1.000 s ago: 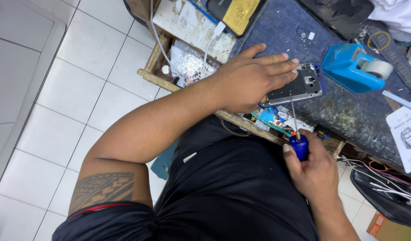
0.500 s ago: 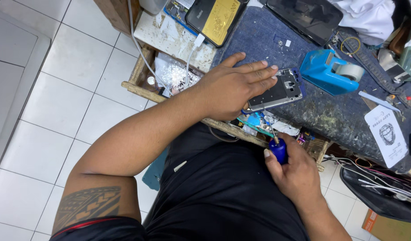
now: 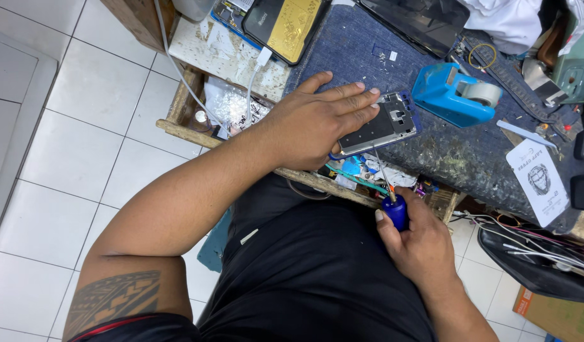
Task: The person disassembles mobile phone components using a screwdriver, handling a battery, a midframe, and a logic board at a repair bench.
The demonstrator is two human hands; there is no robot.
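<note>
My left hand lies flat on an opened phone frame, pressing it onto the dark blue bench mat. My right hand grips a small screwdriver with a blue handle. Its thin shaft slants up to the lower edge of the phone frame. A blue tape dispenser stands just right of the phone.
A gold-backed phone with a white cable lies at the back of the bench. A dark tablet-like device, a white card and loose wires lie around. A wooden drawer holds small parts. White floor tiles spread to the left.
The view has shifted, so bench and hands sit lower and more central. Both hands keep their hold; the screwdriver tip stays at the phone frame's edge.
</note>
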